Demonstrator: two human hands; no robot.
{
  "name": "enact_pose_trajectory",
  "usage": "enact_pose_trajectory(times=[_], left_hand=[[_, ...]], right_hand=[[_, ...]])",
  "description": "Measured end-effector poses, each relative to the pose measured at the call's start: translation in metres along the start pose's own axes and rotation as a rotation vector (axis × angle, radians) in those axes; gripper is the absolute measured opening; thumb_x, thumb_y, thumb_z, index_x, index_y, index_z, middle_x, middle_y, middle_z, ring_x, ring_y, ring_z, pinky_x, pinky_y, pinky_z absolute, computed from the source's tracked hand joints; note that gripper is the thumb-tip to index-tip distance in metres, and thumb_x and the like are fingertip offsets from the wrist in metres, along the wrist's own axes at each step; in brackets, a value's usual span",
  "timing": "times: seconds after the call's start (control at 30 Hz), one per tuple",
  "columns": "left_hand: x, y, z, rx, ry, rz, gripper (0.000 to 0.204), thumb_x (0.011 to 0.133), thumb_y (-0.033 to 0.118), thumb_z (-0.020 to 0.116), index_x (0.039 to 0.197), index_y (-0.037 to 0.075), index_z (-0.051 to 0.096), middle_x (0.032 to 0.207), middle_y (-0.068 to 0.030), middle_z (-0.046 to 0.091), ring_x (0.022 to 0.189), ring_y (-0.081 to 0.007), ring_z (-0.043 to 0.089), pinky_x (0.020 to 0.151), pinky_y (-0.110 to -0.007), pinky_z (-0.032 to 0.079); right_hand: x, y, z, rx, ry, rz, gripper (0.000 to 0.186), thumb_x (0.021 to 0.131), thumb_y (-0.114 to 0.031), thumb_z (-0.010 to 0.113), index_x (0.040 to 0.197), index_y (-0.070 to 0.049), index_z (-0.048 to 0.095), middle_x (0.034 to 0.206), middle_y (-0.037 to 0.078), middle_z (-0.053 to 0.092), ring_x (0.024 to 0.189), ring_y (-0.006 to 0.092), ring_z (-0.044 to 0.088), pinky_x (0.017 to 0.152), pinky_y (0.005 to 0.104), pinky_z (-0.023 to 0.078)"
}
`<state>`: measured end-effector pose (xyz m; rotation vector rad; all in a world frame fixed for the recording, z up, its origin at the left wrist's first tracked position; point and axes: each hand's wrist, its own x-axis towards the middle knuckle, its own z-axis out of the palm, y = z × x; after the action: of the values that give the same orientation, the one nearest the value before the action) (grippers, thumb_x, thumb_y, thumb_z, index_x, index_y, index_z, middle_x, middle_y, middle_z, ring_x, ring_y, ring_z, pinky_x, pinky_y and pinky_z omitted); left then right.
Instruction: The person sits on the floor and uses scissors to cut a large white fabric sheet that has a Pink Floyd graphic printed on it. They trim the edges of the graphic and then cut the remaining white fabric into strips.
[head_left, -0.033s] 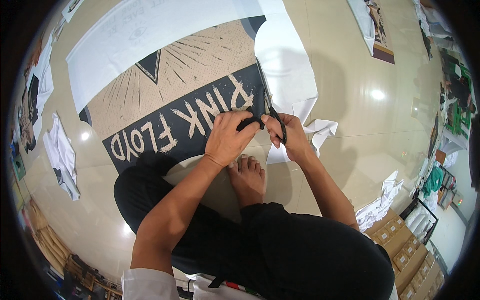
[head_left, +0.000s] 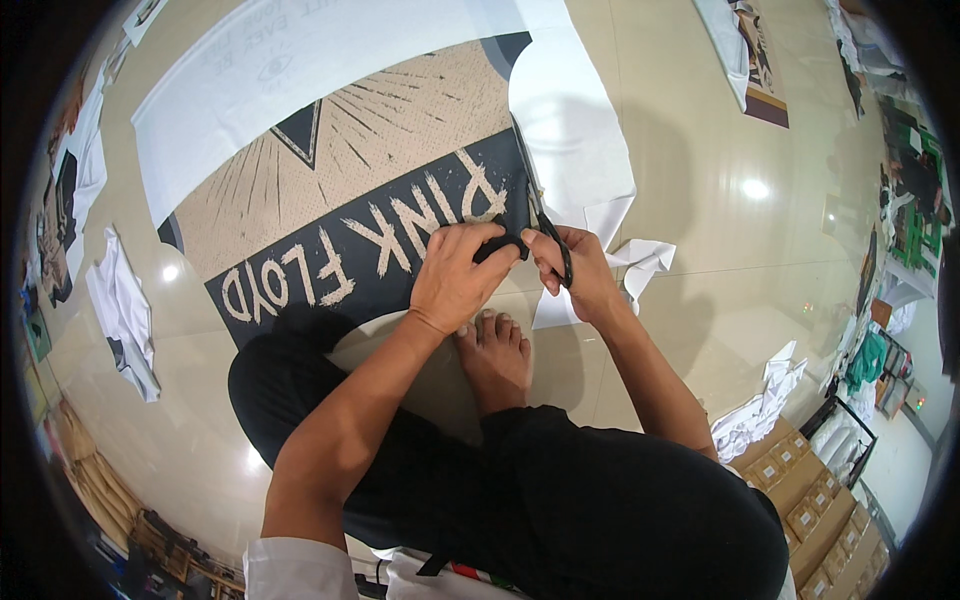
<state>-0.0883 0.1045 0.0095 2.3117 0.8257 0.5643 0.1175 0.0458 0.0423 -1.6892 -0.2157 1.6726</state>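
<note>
A large printed fabric piece (head_left: 400, 110), tan and black with pale lettering, lies spread on the floor in front of me. My left hand (head_left: 462, 268) pinches its near right corner, where the black cloth is bunched under my fingers. In my right hand (head_left: 575, 268) is a pair of black-handled scissors (head_left: 542, 215). Their blades point away from me along the fabric's right edge, between the black print and the white margin (head_left: 572, 130). The two hands are close together, thumbs almost touching. A cut white strip (head_left: 645, 265) lies just right of my right hand.
My bare foot (head_left: 497, 360) rests on the tiled floor (head_left: 700, 330) just below my hands. White fabric scraps (head_left: 122, 305) lie at the left, with a crumpled one (head_left: 765, 400) at the right. Cardboard boxes (head_left: 810, 510) stand at the lower right. Another printed piece (head_left: 765, 70) lies far right.
</note>
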Motion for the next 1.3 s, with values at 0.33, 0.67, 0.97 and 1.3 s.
enact_pose_trajectory(times=[0.33,0.67,0.97,1.3], left_hand=[[-0.001,-0.001,-0.001,-0.008,0.001,-0.012,0.021,0.093,0.022,0.078,0.114,0.02,0.076,0.126,-0.003,0.065,0.118,-0.0271,0.063,0.101,-0.044,0.047],[-0.001,-0.003,-0.003,-0.071,-0.016,-0.044,0.022,0.094,0.021,0.079,0.116,0.016,0.075,0.126,-0.0056,0.065,0.114,-0.0292,0.063,0.099,-0.047,0.048],[-0.003,-0.008,0.001,-0.167,0.026,-0.076,0.021,0.1,0.017,0.072,0.119,0.01,0.068,0.127,-0.0113,0.063,0.11,-0.0345,0.061,0.097,-0.049,0.048],[-0.005,-0.011,0.001,-0.277,0.055,-0.097,0.018,0.101,0.015,0.068,0.117,0.009,0.064,0.129,-0.0143,0.062,0.108,-0.0364,0.06,0.097,-0.05,0.049]], right_hand=[[0.002,-0.002,0.008,0.014,-0.004,-0.009,0.036,0.096,-0.031,0.085,0.086,0.0,0.068,0.062,-0.002,0.057,0.047,0.0056,0.049,0.043,0.0239,0.034],[0.002,-0.005,0.017,0.038,0.03,-0.001,0.041,0.095,-0.037,0.085,0.085,0.001,0.071,0.063,0.0,0.059,0.047,0.0063,0.05,0.043,0.0248,0.036],[0.013,-0.008,0.024,0.025,0.049,-0.035,0.048,0.091,-0.043,0.085,0.081,0.001,0.069,0.059,0.001,0.058,0.046,0.0084,0.05,0.043,0.0258,0.036],[0.014,-0.007,0.03,0.036,0.083,-0.055,0.048,0.091,-0.043,0.085,0.078,0.0,0.067,0.057,0.003,0.057,0.045,0.0098,0.049,0.043,0.0262,0.036]])
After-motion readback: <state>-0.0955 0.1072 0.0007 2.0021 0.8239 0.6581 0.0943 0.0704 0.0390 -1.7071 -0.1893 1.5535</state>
